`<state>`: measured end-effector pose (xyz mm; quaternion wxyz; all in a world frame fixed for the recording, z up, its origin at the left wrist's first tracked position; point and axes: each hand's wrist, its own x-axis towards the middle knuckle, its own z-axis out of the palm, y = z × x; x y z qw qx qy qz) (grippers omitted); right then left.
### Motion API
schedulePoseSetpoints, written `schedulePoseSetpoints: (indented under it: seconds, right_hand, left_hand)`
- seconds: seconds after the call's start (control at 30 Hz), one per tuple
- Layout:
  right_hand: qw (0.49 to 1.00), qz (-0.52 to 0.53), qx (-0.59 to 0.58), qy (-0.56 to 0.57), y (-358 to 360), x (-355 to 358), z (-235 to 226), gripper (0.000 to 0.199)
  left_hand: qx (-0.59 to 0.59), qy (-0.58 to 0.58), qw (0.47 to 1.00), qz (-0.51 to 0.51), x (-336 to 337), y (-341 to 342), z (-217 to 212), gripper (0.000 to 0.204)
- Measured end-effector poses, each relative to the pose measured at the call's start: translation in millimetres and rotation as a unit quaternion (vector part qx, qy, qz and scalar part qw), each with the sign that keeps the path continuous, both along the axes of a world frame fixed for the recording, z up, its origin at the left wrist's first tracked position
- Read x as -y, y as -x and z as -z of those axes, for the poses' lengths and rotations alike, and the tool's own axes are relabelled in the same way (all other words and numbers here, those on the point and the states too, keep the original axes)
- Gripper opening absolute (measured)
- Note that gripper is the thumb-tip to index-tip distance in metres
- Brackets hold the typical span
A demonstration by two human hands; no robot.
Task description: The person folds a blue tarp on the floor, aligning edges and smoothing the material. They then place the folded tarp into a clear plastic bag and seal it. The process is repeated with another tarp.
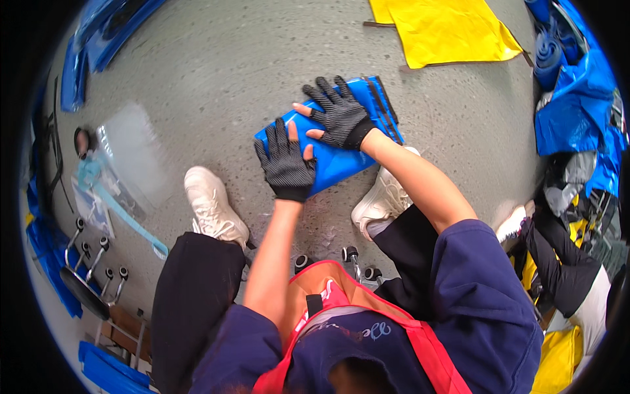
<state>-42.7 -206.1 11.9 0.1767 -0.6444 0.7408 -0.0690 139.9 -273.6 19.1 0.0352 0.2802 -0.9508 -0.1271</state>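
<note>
A folded sheet of glossy blue plastic fabric [342, 164] lies on the floor between my feet. Dark strips run along its right edge. Across its left part rests my left hand [287, 164], palm down, in a black ribbed glove that leaves the thumb and a fingertip bare. Farther up and to the right, my right hand [339, 118] presses flat on the same sheet, gloved alike. The fingers of both hands are stretched out, and neither hand grips anything.
A yellow sheet [449, 36] lies at the far right. Blue rolls [550, 56] and blue sheeting [577, 105] crowd the right edge, near another person's leg [564, 269]. At left are a light-blue strap [128, 217], clear plastic [134, 141] and caster wheels [104, 243].
</note>
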Motion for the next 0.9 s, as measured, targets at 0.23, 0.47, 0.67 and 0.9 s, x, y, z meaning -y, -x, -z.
schedulePoseSetpoints:
  seconds: [0.23,0.47,0.67,0.9]
  right_hand:
    - [0.991,0.089,-0.025,0.093,33.0,6.9,-6.0,0.045]
    - [0.994,0.051,-0.037,-0.085,44.7,20.6,-15.7,0.053]
    - [0.989,-0.142,-0.030,-0.029,23.1,45.0,-122.3,0.057]
    - [0.790,0.452,0.400,0.104,-16.6,71.6,-180.8,0.084]
  left_hand:
    - [-0.056,-0.049,0.997,-0.014,38.0,9.1,27.7,0.065]
    - [0.038,-0.243,0.969,-0.021,67.6,30.0,-0.1,0.084]
    - [0.267,-0.660,0.695,0.098,54.6,-13.7,-66.8,0.078]
    - [-0.025,-0.205,0.975,-0.085,62.9,23.6,-146.7,0.025]
